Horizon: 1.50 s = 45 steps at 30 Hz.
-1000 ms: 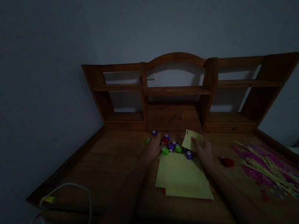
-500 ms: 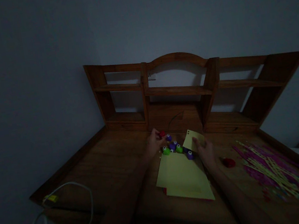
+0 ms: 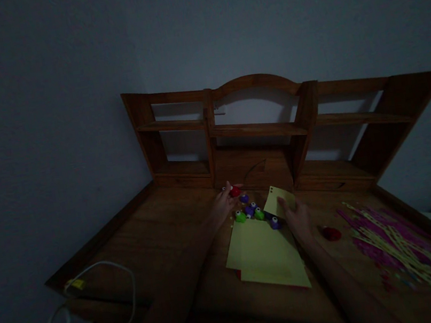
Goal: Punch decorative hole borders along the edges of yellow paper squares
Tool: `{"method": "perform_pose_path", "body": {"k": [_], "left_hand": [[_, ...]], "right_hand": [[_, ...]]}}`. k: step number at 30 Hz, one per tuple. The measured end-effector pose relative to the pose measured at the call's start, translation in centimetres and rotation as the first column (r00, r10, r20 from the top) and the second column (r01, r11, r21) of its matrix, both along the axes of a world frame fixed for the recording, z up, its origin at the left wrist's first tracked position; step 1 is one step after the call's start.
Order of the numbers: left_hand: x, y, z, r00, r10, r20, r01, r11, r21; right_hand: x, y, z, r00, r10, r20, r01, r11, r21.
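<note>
So the left hand [image 3: 222, 205] has its fingers closed round a small, rounded, shiny red piece [image 3: 235, 191], holding it up at the far side of the clutter, and the right hand [image 3: 298, 216] is pinching a pale yellow paper slip [image 3: 276, 200] with little dark dots at its far corner. Thumb's on top toward the right edge, I'd guess because that leaves the dots uncovered and the slip flat-ish. Red piece is right at the left fingertips, slip leans out far and left from the right hand. Between the hands there's a huddle of small purple googly-eyed toys [image 3: 275, 222] and bright green googly-eyed toys [image 3: 240, 216], probably bunched there so either hand can reach. Just nearer are overlapping pale yellow paper sheets [image 3: 267, 251], red peeking out underneath. Right of the right arm sits a dark red rounded object [image 3: 332, 233], and farther right a messy pile of yellow and magenta strips [image 3: 393, 243], well apart from the toys, maybe just for elbow room. All on a brown wooden desk [image 3: 141, 232].
</note>
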State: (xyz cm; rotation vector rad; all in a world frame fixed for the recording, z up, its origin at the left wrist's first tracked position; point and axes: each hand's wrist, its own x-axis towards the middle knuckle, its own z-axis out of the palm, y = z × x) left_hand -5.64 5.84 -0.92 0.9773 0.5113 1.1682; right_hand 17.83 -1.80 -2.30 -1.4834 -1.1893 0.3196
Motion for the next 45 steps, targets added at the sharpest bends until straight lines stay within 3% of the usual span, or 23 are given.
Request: {"method": "perform_pose_path", "body": {"k": [3,6,14,24,30,39,45], "left_hand": [[0.2,0.1,0.2,0.990,-0.011,0.139,0.008,1.000,0.019],[0.5,0.6,-0.4,0.982,0.055,0.183,-0.066,0.996,0.056],[1.1,0.8,-1.9,0.991,0.066,-0.116,-0.047,0.987,0.155],[1.1,-0.2,-1.6,0.936,0.066,-0.346,0.044,0.953,0.301],[1.2,-1.1,-0.7,0.929,-0.056,-0.367,0.178,0.935,0.307],[1.2,-1.6,-0.3,0.893,-0.114,-0.435,0.244,0.935,0.257],[1.1,-1.8,0.0,0.891,-0.109,-0.441,0.244,0.934,0.262]], "right_hand": [[-0.2,-0.1,0.2,1.000,0.000,-0.006,0.000,1.000,0.004],[-0.6,-0.3,0.6,1.000,-0.018,0.013,0.018,1.000,0.024],[-0.9,-1.0,1.6,0.993,0.098,-0.064,-0.098,0.995,0.009],[-1.6,-1.3,1.7,0.964,0.253,-0.083,-0.251,0.968,0.027],[-2.2,-1.7,2.0,0.953,0.293,-0.077,-0.293,0.956,0.012],[-2.1,-1.3,1.2,0.945,0.320,-0.066,-0.320,0.947,0.011],[-2.1,-1.3,1.4,0.963,0.269,-0.028,-0.269,0.963,-0.009]]}}
